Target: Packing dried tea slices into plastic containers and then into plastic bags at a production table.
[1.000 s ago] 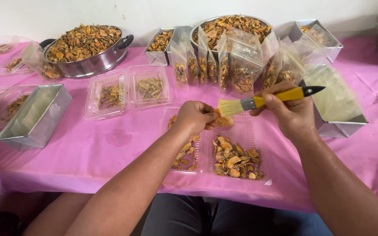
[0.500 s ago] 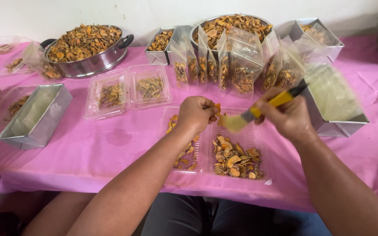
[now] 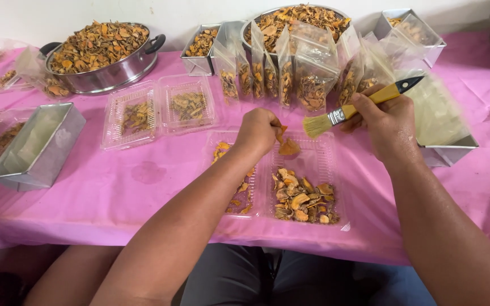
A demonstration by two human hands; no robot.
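While pinching an orange dried slice (image 3: pixel 288 147) in the left hand (image 3: pixel 258 131) above the open clear tray (image 3: pixel 304 187) on the pink table (image 3: pixel 114 187), gripping a yellow-handled brush (image 3: pixel 354 109) in the right hand (image 3: pixel 389 126), bristles just beside the slice.

The left hand (image 3: pixel 259 130) holds a dried slice (image 3: pixel 288 148) over an open clamshell tray (image 3: pixel 319 164) lying on the table cloth (image 3: pixel 143 181) at the near middle. Just right of it, the right hand (image 3: pixel 389 122) holds a brush (image 3: pixel 358 107), its bristles pointing left toward the slice. Behind both hands stands a row of filled bags (image 3: pixel 307 79), with a round bowl (image 3: pixel 296 17) behind them. Left of the bags lie two lidded trays (image 3: pixel 160 110); behind those sits a pot (image 3: pixel 106 56). A metal tin (image 3: pixel 35 144) lies at the far left, another tin (image 3: pixel 443 127) right of the right hand.
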